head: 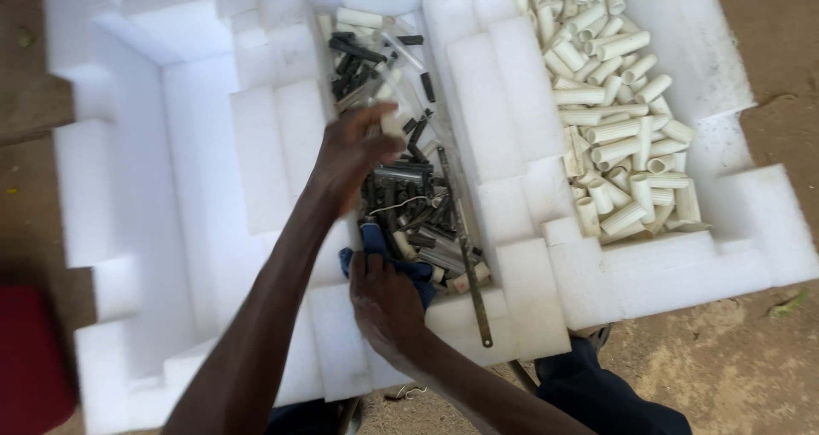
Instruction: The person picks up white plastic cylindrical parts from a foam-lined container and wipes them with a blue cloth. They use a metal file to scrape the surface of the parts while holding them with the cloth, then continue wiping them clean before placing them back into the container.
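Note:
A white foam block (pixel 512 222) has several recesses. The middle recess holds a heap of short black tubes (pixel 409 205) mixed with a few white ones. My left hand (pixel 350 158), blurred by motion, is over this heap and pinches a short white tube (pixel 391 115) at its fingertips. My right hand (pixel 388 303) rests at the recess's near end, fingers curled on a blue cloth (pixel 375 243). A long thin metal strip (pixel 467 260) lies along the heap's right side and out over the foam's front edge.
The right recess is filled with many short cream tubes (pixel 614 119). The wide left recess (pixel 205 162) shows bare foam. A red object (pixel 30 358) sits at the lower left. Brown dirt ground (pixel 751 375) surrounds the foam; my dark trousers (pixel 597 397) show below.

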